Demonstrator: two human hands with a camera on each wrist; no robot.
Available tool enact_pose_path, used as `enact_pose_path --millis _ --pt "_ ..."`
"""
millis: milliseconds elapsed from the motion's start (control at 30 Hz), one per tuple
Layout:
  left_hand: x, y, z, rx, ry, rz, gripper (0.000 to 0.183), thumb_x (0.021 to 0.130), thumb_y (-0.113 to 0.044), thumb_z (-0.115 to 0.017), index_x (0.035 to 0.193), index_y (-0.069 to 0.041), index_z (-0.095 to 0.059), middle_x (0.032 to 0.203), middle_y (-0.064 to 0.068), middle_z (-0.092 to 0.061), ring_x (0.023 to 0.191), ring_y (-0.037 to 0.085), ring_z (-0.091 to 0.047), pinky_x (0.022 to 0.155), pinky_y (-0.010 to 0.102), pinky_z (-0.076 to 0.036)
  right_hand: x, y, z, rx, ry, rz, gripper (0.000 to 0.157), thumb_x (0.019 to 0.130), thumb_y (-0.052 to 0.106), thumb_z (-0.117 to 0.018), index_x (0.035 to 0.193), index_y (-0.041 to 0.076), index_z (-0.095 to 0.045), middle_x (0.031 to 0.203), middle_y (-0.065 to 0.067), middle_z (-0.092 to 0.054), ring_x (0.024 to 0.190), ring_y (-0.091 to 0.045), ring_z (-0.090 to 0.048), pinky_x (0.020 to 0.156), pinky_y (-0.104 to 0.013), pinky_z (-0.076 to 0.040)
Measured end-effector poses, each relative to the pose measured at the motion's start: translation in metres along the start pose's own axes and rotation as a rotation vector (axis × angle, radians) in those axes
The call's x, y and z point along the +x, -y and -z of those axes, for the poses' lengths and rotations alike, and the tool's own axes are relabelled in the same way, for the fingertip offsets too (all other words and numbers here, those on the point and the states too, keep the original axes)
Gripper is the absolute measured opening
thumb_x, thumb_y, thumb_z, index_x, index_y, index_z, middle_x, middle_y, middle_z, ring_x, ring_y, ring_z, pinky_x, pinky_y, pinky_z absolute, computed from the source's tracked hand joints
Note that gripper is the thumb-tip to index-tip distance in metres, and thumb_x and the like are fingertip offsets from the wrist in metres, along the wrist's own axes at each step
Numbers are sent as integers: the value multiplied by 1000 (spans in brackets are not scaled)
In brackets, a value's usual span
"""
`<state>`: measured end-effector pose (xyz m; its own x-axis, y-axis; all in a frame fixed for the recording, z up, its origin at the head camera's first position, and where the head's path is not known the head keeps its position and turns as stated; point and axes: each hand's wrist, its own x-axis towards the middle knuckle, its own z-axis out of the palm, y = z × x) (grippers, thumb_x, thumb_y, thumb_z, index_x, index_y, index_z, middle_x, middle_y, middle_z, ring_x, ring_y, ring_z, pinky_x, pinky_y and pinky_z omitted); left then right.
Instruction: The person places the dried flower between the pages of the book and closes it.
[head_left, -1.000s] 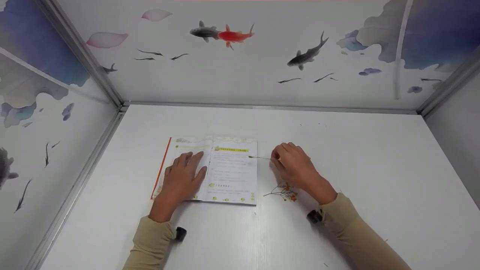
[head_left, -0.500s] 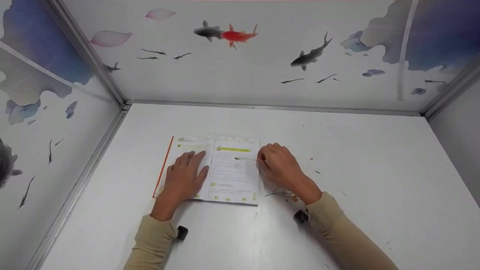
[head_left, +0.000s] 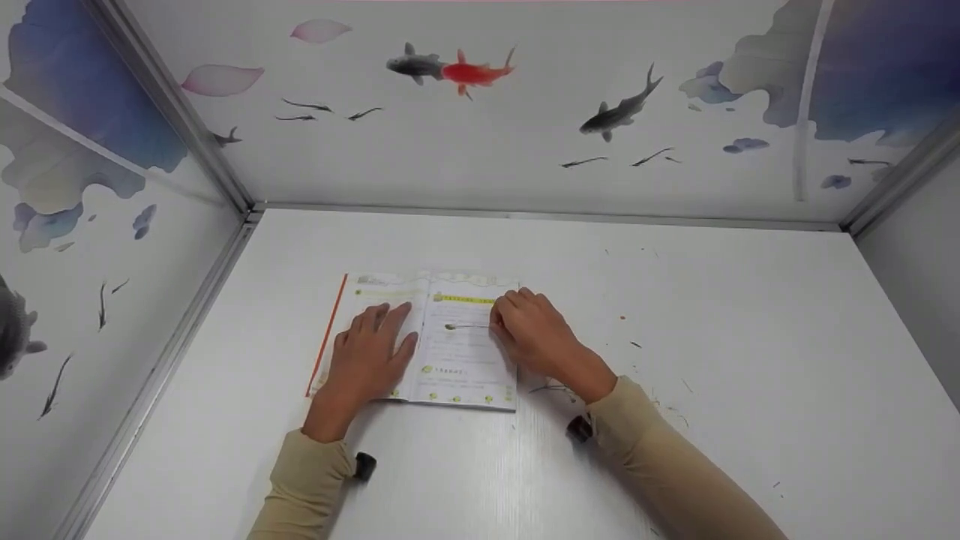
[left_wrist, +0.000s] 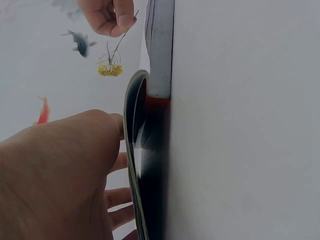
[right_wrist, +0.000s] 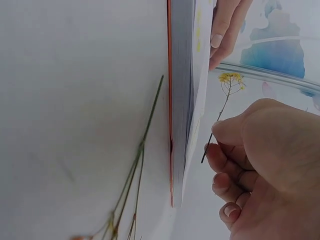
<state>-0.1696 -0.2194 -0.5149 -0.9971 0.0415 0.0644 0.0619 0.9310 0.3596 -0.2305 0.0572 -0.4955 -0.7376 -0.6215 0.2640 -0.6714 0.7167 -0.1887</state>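
Note:
An open book [head_left: 469, 349] with printed pages lies on the white table. My left hand [head_left: 367, 351] rests on its left page, fingers spread. Over the right page, my right hand [head_left: 534, 330] pinches a thin dried flower sprig [right_wrist: 230, 79] by its stem between thumb and finger. Its small yellow flower head [left_wrist: 110, 69] points left, toward the middle of the book. Beside the book's right edge lies a second, branched sprig [right_wrist: 142, 144], partly hidden under my right wrist in the head view.
Small plant bits [head_left: 636, 345] are scattered on the table [head_left: 720, 315] to the right. White panels with painted fish [head_left: 615, 116] stand at the back and left. A black wrist device [head_left: 579, 430] sits at my right cuff, another [head_left: 364, 467] at my left.
My right hand has moved left with the yellow flower sprig, from beside the book to over its right page. The second sprig is now more covered. My left hand has stayed on the page.

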Motion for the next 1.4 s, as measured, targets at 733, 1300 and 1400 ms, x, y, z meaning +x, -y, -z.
enact_pose_path --millis 733,1300,1400 --pt "1 1 -1 -26 5 5 55 104 -49 -44 155 -28 -39 155 10 -40 145 32 -35 109 62 -32 16 -10 -11 126 -23 -39 11 99 20 -63 105 13 -69 95 1 -64 85 -18 -55 75 -35 -45" --pt "0 -1 -1 3 -15 3 56 104 -48 -45 155 -26 -39 156 13 -39 145 34 -37 110 62 -34 6 -35 -2 16 141 -206 54 102 41 -56 150 17 -49 156 0 -48 122 -27 -51 93 -49 -43" --pt "0 -2 -2 16 -32 3 56 104 -47 -47 154 -25 -40 156 14 -39 146 34 -36 111 61 -34 6 -35 -2 20 143 -209 54 102 41 -56 150 17 -49 156 0 -47 121 -27 -51 92 -48 -43"
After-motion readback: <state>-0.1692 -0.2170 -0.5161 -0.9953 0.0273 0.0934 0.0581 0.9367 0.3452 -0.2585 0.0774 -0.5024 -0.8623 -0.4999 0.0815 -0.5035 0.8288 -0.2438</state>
